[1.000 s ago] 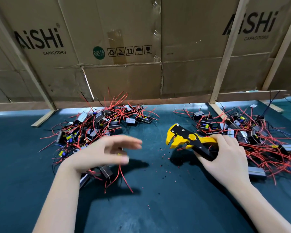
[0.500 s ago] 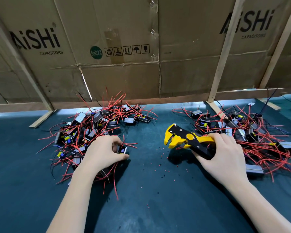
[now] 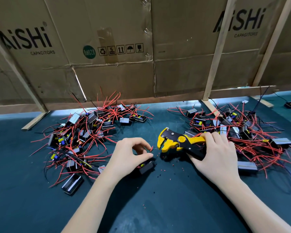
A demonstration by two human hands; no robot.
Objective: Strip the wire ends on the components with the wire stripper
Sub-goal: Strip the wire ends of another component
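Dark teal mat, matte and smooth, speckled with tiny red and black insulation crumbs. Behind it, creased brown cardboard printed "AiSHi CAPACITORS", braced by pale wooden slats. Two tangled heaps on the mat: left pile and right pile, both of small black boxy components with grey metal faces, yellow and blue parts peeking out, thin red and black wires springing off in every direction.

Left hand between the piles, near the mat's middle, curled. Thumb and forefinger pinched together on a short red wire end that sticks up past the fingertips. Under the palm, one black blocky component, yellow speck on top, held by the same hand just above or on the mat; cannot tell which.

Right hand wrapped around the handles of the stripper, fingers over the upper yellow handle, palm and thumb around the black lower one. Glossy yellow plastic over black steel plate, round yellow pivot, toothed head pointing left. Head gaping, upper and lower beaks clearly apart, nothing between them. Wire tip just beside that open head, not touching. Heel of the right hand at the edge of the right pile.
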